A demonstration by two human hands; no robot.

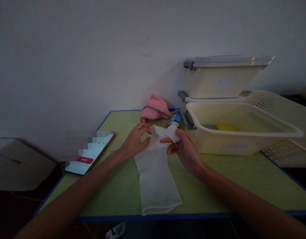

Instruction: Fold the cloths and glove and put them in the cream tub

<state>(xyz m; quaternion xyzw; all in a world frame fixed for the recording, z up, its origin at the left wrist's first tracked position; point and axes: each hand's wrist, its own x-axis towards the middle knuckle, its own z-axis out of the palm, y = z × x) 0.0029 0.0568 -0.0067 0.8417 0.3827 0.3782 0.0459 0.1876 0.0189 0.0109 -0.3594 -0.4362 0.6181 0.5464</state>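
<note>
A white, long-cuffed glove [157, 182] lies along the table, its wide rimmed opening towards me near the front edge. Its far end is lifted and crumpled. My right hand [186, 149] pinches that end between thumb and fingers. On the other side, my left hand [136, 139] is curved over the glove's far part, thumb and fingertips apart with a gap between them. Whether its fingers touch the material I cannot tell. Just beyond my hands are a folded pink cloth [155, 108] with a grey border and a blue-labelled bottle or can [176, 118] on its side.
A green table [113, 192] with a blue edge carries everything. At left lies a phone [89, 156] with its screen lit. To the right stands an open cream bin [222, 144] holding a yellow item [226, 127], before a lidded box [217, 81] and a perforated basket [289, 109].
</note>
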